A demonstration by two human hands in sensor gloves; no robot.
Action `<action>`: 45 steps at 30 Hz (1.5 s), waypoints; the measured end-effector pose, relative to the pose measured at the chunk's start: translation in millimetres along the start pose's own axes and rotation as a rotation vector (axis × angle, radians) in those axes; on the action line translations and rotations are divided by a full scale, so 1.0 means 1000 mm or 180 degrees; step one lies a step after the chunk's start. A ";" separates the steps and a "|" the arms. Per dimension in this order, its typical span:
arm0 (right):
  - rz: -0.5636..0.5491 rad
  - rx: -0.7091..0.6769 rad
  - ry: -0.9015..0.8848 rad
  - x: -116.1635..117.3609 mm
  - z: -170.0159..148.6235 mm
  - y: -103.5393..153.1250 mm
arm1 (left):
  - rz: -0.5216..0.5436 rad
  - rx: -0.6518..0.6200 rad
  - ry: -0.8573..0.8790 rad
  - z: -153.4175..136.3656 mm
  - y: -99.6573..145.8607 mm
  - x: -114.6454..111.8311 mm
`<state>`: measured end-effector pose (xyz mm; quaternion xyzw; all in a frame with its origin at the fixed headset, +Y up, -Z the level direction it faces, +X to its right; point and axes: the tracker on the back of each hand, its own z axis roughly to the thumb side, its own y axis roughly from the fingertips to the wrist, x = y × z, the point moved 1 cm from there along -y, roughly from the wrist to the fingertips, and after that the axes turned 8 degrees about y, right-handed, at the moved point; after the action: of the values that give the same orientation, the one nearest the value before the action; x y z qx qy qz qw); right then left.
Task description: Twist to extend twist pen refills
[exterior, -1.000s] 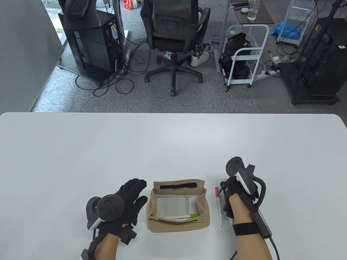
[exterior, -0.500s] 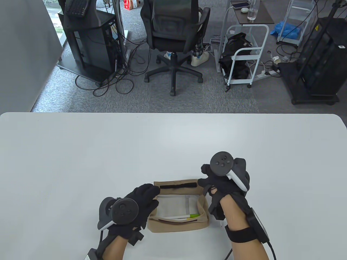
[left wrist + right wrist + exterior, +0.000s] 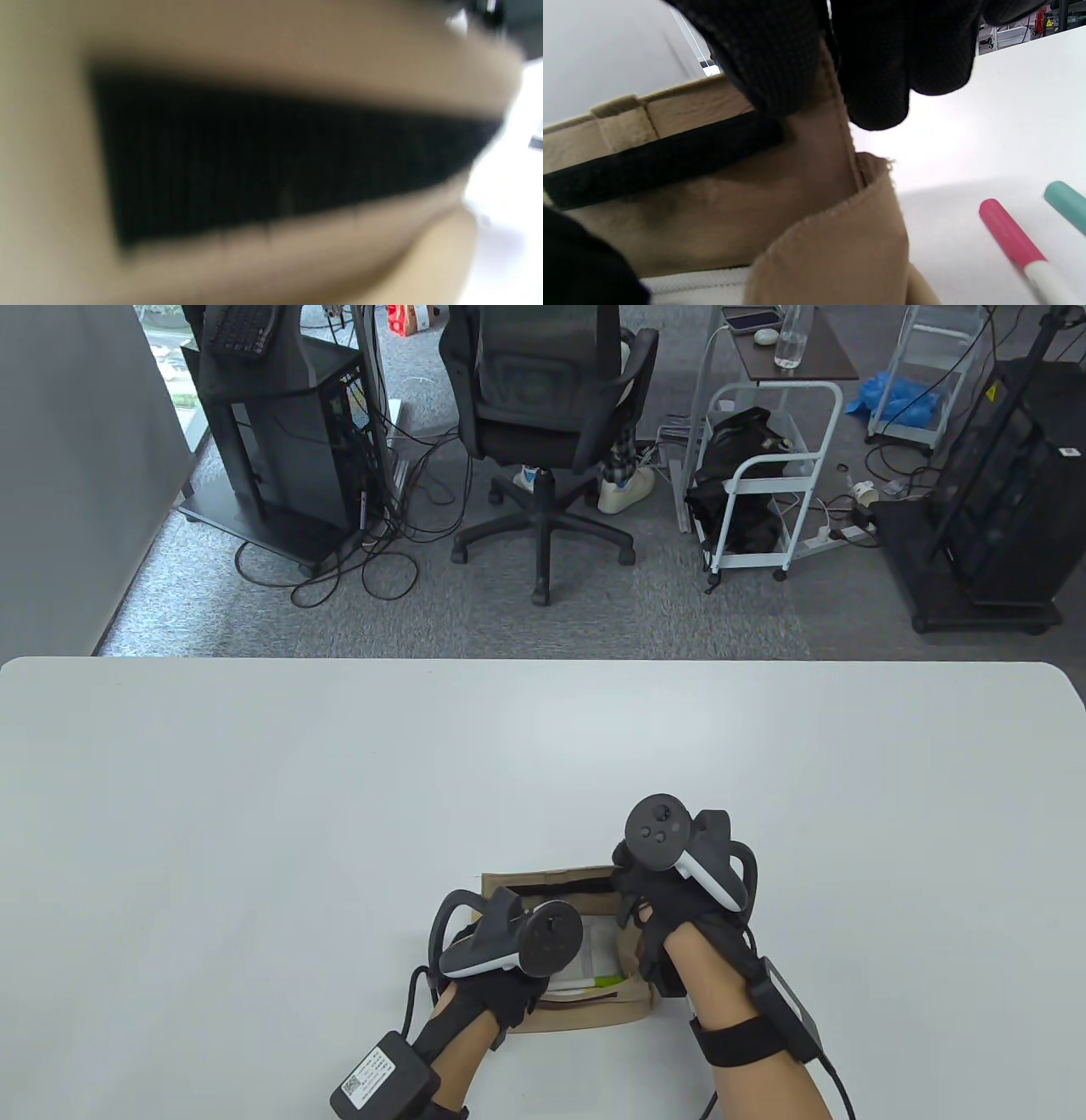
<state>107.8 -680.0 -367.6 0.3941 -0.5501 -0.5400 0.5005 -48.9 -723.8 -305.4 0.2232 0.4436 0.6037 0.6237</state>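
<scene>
— So, what is in the tan pouch (image 3: 594, 1014)?

— A pen with a green end (image 3: 607, 982), lying on the white lining near the front wall.

— What do the hands do?

— The right hand (image 3: 657, 912) pinches the pouch's far right corner. The left hand (image 3: 501, 984) is over the pouch's left side; I cannot tell if it holds anything.

— Does the right wrist view show more?

— Yes. A pink pen (image 3: 1018, 241) and a teal pen (image 3: 1065, 204) lie on the white counter (image 3: 339, 780), right of the pouch. The left wrist view is a blur of tan cloth and a black strip (image 3: 271, 156).

— And the room?

— A black chair (image 3: 543, 407) stands far behind, on grey carpet.
</scene>
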 end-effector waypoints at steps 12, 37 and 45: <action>0.0016 0.0027 -0.0015 0.000 -0.001 0.001 | -0.0438 0.0344 -0.0370 0.004 -0.001 -0.028; -0.0022 0.0010 0.0033 0.002 0.000 0.001 | -0.0447 0.0374 -0.0166 -0.006 -0.002 -0.036; -0.0016 -0.0056 0.0016 0.003 0.002 0.000 | -0.0237 0.0348 0.0529 -0.025 0.014 -0.019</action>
<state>104.7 -682.8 -366.9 0.3924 -0.5430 -0.5451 0.5040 -74.6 -746.2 -300.8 0.1895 0.5340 0.5713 0.5937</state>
